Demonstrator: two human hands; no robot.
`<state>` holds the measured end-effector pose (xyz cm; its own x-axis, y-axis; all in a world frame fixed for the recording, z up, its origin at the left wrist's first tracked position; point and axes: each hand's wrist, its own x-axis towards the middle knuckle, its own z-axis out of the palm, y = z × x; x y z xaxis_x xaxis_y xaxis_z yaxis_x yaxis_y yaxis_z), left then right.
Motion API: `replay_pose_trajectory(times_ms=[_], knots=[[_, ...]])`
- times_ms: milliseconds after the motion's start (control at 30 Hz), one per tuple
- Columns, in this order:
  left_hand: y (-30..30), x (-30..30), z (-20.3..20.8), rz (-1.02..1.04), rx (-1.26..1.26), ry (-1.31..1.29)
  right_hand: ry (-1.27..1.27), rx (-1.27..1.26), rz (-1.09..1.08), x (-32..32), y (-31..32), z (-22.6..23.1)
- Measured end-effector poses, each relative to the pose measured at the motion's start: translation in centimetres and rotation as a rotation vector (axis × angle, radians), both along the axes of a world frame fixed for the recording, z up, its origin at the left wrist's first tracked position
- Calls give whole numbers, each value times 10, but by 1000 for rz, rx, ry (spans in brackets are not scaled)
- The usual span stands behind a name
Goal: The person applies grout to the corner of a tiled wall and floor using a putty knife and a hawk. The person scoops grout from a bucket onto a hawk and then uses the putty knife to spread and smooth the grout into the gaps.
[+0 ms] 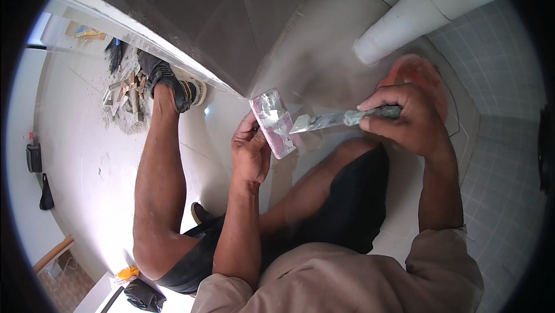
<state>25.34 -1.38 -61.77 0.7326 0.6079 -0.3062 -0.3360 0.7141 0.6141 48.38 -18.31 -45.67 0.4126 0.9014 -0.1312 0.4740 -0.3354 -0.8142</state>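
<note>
My left hand point(250, 154) grips a small flat rectangular piece point(281, 145), pinkish at its edges, that looks like a cut strip of tile. Whitish paste is smeared over its upturned face. My right hand point(413, 117) is closed around the handle of a putty knife point(332, 120), its blade pointing left. A lump of pale paste clings to the blade's tip, which is close to the right edge of the strip; I cannot tell whether they touch. Behind my right hand is an orange-red rounded container point(417, 73), partly hidden by that hand.
A dark tiled wall point(202, 18) with a pale edge rises ahead, its corner near the strip. A thick white pipe point(425, 18) stands at far right before grey tiled walls point(497, 157). Broken scraps point(130, 94) and a dark brush point(114, 55) lie far left, by my shoe point(167, 78).
</note>
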Motion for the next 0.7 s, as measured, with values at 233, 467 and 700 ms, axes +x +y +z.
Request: replay_pose_trajectory(times_ms=[233,467,700], knots=[[5,0,12,-25,590,139,158,-58,-45,-6,14,2],[9,-5,29,-130,700,254,79,141,-82,-4,7,-11],[19,-18,5,-193,719,428,-160,106,-235,27,25,-44]])
